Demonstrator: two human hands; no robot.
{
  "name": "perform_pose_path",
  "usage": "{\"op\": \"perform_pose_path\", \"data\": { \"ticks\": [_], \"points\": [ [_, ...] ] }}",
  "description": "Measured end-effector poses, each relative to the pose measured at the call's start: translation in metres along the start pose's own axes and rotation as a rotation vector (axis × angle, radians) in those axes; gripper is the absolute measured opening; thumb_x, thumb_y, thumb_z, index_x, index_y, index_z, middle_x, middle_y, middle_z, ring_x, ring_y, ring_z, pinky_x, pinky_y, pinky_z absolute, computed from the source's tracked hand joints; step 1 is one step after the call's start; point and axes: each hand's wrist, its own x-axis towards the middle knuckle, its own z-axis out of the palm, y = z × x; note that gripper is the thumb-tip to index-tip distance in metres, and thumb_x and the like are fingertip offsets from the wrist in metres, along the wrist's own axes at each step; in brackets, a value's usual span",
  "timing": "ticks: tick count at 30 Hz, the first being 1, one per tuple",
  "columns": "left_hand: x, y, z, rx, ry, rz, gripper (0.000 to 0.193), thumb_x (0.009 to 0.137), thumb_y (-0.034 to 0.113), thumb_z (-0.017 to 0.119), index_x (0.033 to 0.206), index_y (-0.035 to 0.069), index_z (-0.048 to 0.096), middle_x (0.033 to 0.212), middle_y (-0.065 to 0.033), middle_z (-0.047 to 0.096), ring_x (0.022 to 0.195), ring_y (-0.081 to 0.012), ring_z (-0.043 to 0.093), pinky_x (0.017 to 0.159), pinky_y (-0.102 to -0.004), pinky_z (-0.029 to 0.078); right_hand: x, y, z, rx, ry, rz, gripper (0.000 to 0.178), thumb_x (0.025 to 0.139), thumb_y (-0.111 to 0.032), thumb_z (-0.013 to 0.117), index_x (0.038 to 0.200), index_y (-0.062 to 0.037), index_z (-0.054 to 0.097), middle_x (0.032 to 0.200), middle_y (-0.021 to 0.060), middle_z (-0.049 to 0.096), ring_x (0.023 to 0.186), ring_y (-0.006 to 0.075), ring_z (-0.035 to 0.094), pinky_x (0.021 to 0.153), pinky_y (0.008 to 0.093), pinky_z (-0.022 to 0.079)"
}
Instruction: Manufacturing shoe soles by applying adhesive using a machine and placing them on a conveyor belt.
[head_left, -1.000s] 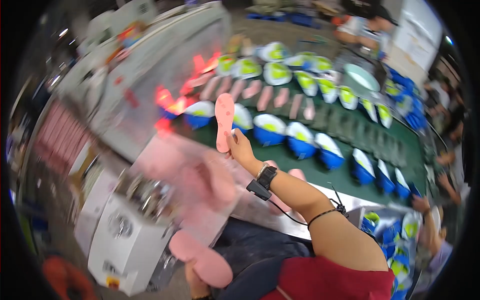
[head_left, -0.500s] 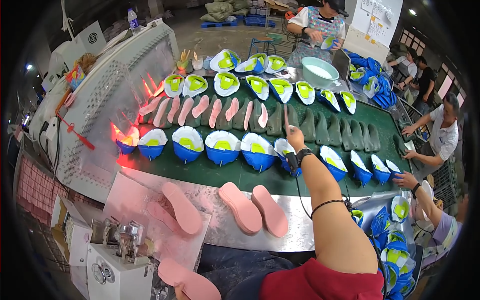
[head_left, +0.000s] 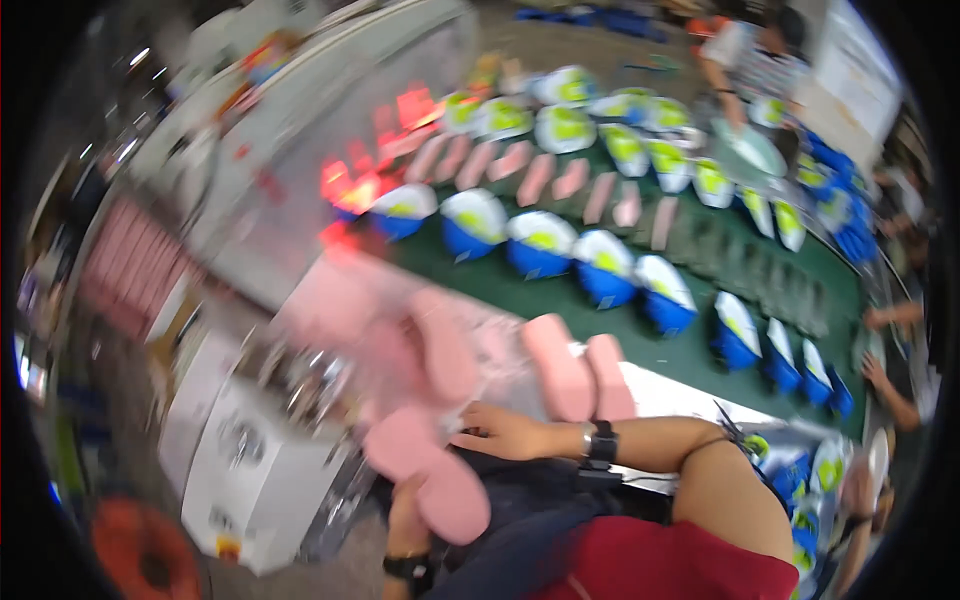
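Note:
A pink shoe sole (head_left: pixel 430 475) is gripped at its edge by my left hand (head_left: pixel 405 520), low in the picture beside the white machine. My right hand (head_left: pixel 505 432) hovers just right of that sole, empty, its thumb and fingers apart and somewhat blurred. More pink soles (head_left: pixel 558 368) lie on the metal table beyond it, and another pink sole (head_left: pixel 445 345) rests on the pink-dusted board. On the green belt, a pink strip (head_left: pixel 664 223) sits at the end of a row of similar strips on dark shoe lasts.
Blue-and-white shoe uppers (head_left: pixel 605 268) line the green conveyor belt (head_left: pixel 640 350) in rows. A heater glowing red (head_left: pixel 350 185) is at its left end. A white machine (head_left: pixel 235 465) stands at my left. Co-workers work at the far side and right, one by a pale basin (head_left: pixel 750 150).
My right hand has drawn back from the belt, leaving the pink strip on a last. My left hand has come further into view with its sole. The whole view has swung and blurred.

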Motion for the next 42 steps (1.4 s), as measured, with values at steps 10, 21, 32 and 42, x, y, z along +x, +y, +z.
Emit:
{"op": "perform_pose_path", "data": {
  "ticks": [10, 21, 32, 42],
  "points": [
    [-0.032, 0.009, -0.040, -0.390, 0.104, -0.140, 0.041, 0.097, 0.018, 0.052, 0.130, -0.007, 0.052, 0.122, -0.0211, 0.065, 0.112, -0.0323, 0.065, 0.099, -0.0424, 0.052, 0.135, 0.040, 0.078, 0.256, 0.318, 0.212, 0.019, 0.090, -0.016, 0.069, 0.099, 0.0007, 0.068, 0.080, 0.0076, 0.070, 0.074, 0.0133, 0.065, 0.066, 0.0300, 0.051],
    [-0.056, 0.002, -0.052, -0.542, 0.062, -0.052, 0.049, 0.095, 0.019, 0.048, 0.136, -0.007, 0.044, 0.126, -0.0259, 0.061, 0.117, -0.0385, 0.062, 0.103, -0.0483, 0.049, 0.189, 0.000, 0.048, 0.270, 0.205, 0.294, 0.026, 0.087, -0.017, 0.067, 0.104, 0.0009, 0.061, 0.088, 0.0167, 0.067, 0.076, 0.0280, 0.069, 0.066, 0.0401, 0.053],
    [-0.061, 0.004, -0.056, -0.532, 0.141, -0.003, 0.054, 0.093, 0.017, 0.052, 0.140, -0.008, 0.039, 0.132, -0.0276, 0.057, 0.120, -0.0405, 0.059, 0.107, -0.0482, 0.045, 0.210, 0.024, 0.054, -0.168, 0.254, 0.237, 0.035, 0.084, -0.036, 0.070, 0.091, -0.0013, 0.068, 0.090, 0.0176, 0.070, 0.084, 0.0371, 0.068, 0.077, 0.0438, 0.052],
    [-0.073, 0.003, -0.052, -0.479, 0.170, 0.068, 0.056, 0.092, 0.019, 0.051, 0.140, -0.007, 0.039, 0.130, -0.0261, 0.059, 0.119, -0.0411, 0.059, 0.105, -0.0492, 0.046, 0.279, 0.054, 0.074, 0.231, 0.410, 0.305, 0.036, 0.083, -0.033, 0.078, 0.085, 0.0010, 0.067, 0.073, 0.0109, 0.068, 0.063, 0.0168, 0.068, 0.053, 0.0308, 0.049]
  ]
}}
